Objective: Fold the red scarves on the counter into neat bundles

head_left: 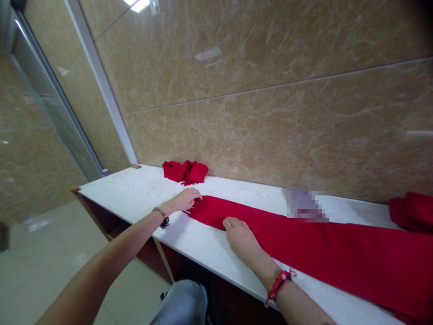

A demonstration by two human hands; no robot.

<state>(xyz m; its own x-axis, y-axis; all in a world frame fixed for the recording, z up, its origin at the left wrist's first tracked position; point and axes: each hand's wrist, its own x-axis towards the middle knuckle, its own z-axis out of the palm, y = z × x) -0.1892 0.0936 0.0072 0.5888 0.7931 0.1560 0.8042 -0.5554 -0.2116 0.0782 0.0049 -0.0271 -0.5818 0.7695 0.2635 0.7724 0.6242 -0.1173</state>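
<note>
A long red scarf (pixel 304 243) lies spread flat along the white counter, its fringed end toward the left. My left hand (pixel 184 201) is at that fringed end, fingers bent onto the far corner of the cloth. On the near edge, a short way to the right, my right hand (pixel 241 235) has its fingers curled together over the scarf; the fingertips are partly hidden. The scarf widens to the right and runs out of view.
A bunched red cloth (pixel 186 172) with fringe sits against the tiled wall (pixel 237 135). More folded red cloth (pixel 411 212) is at the far right. A blurred flat item (pixel 304 203) lies behind the scarf. The white counter (pixel 125 185) has open compartments below.
</note>
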